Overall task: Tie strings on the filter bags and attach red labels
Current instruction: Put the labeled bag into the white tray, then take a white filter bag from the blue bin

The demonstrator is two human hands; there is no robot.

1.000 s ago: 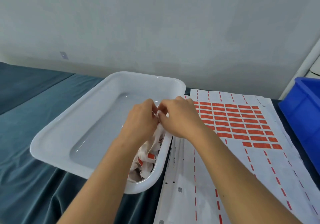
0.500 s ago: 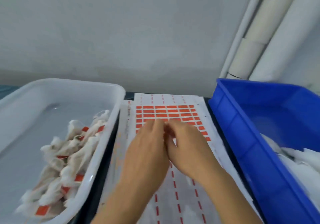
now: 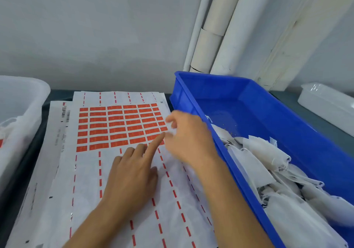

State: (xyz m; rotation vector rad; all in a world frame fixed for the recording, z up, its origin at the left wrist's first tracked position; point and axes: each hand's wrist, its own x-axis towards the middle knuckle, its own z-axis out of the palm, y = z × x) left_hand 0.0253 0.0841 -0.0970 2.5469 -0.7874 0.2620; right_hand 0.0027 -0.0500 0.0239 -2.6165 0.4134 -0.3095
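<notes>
White plastic tray (image 3: 23,102) at far left. Left hand (image 3: 132,175) lies flat on the white label sheet (image 3: 118,180), forefinger extended to the red rectangular labels (image 3: 118,125). Right hand (image 3: 188,138) hovers beside it, fingers loosely curled; grip unclear. White fabric filter bags (image 3: 268,163) fill the blue plastic bin (image 3: 277,113) at right.

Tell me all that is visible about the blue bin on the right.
The blue bin is a rectangular plastic crate with a thick rim, open on top, standing right of the label sheet. Its far part is bare; its near part holds a pile of white filter bags with frayed edges. The right hand is blurred beside its left wall.
</notes>
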